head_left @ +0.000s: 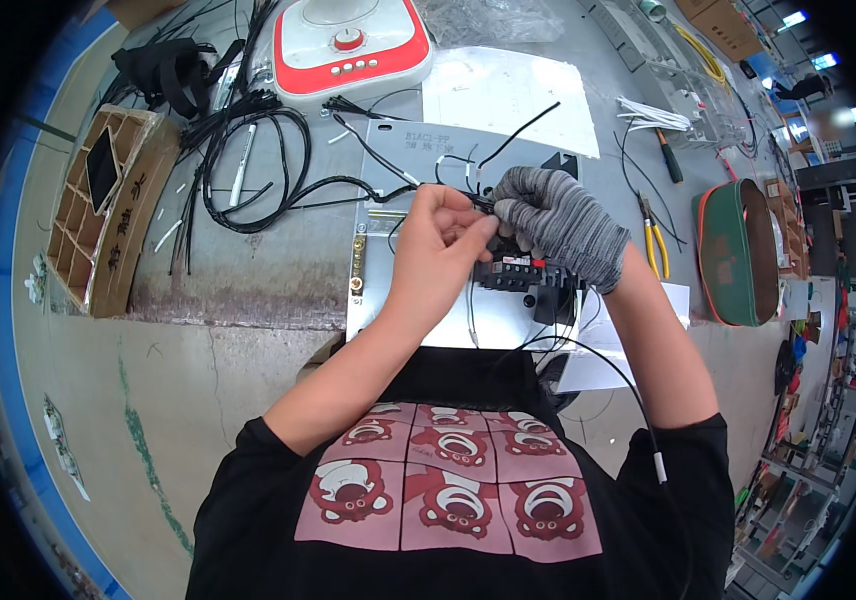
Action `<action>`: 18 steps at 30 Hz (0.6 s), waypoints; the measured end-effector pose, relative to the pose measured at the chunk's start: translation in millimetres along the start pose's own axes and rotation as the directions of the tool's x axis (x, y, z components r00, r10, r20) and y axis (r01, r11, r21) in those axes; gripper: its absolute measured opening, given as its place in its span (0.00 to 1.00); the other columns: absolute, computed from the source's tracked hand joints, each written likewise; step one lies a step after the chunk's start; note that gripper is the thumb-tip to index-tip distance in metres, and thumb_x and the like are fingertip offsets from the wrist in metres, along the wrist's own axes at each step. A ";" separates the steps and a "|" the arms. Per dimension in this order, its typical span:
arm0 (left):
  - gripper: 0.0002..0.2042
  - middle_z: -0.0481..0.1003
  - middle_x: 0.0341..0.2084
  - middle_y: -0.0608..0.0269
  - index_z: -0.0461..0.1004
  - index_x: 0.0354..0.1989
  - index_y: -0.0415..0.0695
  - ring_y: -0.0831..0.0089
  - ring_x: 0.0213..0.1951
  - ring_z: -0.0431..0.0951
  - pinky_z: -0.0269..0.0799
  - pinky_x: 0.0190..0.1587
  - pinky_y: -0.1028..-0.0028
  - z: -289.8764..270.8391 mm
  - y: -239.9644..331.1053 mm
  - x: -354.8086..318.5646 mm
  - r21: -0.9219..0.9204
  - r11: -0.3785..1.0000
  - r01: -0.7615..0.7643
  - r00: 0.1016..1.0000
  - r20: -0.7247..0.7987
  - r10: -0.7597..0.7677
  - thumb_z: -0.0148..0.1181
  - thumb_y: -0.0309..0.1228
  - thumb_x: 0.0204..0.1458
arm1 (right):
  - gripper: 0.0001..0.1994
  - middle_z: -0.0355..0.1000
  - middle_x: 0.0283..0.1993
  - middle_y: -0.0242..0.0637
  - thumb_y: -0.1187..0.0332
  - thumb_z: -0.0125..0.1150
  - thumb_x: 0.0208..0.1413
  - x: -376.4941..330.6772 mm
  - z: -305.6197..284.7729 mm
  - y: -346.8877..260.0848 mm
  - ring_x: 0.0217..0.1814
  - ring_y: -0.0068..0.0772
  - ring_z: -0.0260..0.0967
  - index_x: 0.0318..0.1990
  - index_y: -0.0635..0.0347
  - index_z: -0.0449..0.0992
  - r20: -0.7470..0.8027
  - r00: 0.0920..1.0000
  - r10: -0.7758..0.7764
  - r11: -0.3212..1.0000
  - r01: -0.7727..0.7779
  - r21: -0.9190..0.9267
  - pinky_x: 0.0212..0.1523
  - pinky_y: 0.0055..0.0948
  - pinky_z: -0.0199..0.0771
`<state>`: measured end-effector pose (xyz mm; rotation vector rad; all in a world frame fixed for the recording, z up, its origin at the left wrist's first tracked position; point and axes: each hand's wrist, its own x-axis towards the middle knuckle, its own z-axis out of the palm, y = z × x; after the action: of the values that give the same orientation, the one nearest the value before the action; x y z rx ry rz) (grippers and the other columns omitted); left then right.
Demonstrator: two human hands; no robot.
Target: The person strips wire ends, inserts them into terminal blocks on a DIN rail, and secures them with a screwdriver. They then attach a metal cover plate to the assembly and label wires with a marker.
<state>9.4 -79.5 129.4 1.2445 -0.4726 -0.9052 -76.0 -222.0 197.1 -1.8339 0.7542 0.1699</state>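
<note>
Both hands meet over a grey metal mounting plate (378, 320) that carries black electrical parts. My bare left hand (443, 240) is closed in a pinch on thin black wires (478, 200). Against its fingertips, my right hand (558, 220), in a grey knitted glove, is curled round the same wires. Just below the hands sits a black contactor-like block (510, 272) with a row of terminals. Brass terminals (357, 270) line the plate's left edge. A thick black cable bundle (338, 190) runs in from the left. The wire ends between the fingers are hidden.
A red and white fan base (350, 50) stands at the back, beside a white paper sheet (518, 90). Left lies a divided cardboard box (118, 220) with a phone. Right are yellow-handled pliers (656, 245), a screwdriver (668, 155) and a green bin (733, 255).
</note>
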 end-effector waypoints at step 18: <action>0.07 0.74 0.29 0.70 0.73 0.36 0.45 0.81 0.33 0.75 0.67 0.34 0.80 -0.5 -9.8 3.6 -0.531 0.787 0.315 0.946 0.112 -0.303 0.59 0.34 0.58 | 0.10 0.75 0.35 0.35 0.70 0.56 0.60 -5.9 -1.2 4.7 0.33 0.20 0.73 0.44 0.68 0.72 0.026 0.999 -0.046 0.997 0.044 0.059 0.33 0.22 0.78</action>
<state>8.7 -82.6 119.4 0.7910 -0.0035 -1.2309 -83.6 -221.5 196.5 -1.7885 0.6912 0.1421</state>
